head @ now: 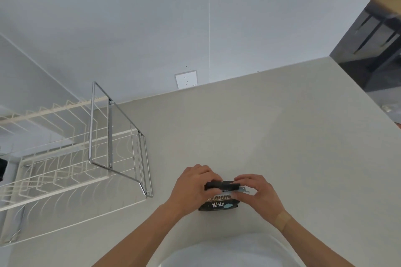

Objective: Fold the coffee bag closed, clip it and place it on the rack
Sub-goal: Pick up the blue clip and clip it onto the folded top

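Both my left hand [191, 186] and right hand [258, 191] pinch the bag [219, 201] top, folded, lower centre; clip unclear; rack [65, 158] at left awaits.

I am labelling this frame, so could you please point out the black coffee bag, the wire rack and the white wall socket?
black coffee bag [219, 204], head view, on its printed front below the hands.
wire rack [65, 158], head view, on its cream wire shelf.
white wall socket [186, 79], head view, on its faceplate.

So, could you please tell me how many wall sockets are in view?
1: the wall socket sits low on the wall, just above the counter's back edge, right of the rack. None seem hidden.
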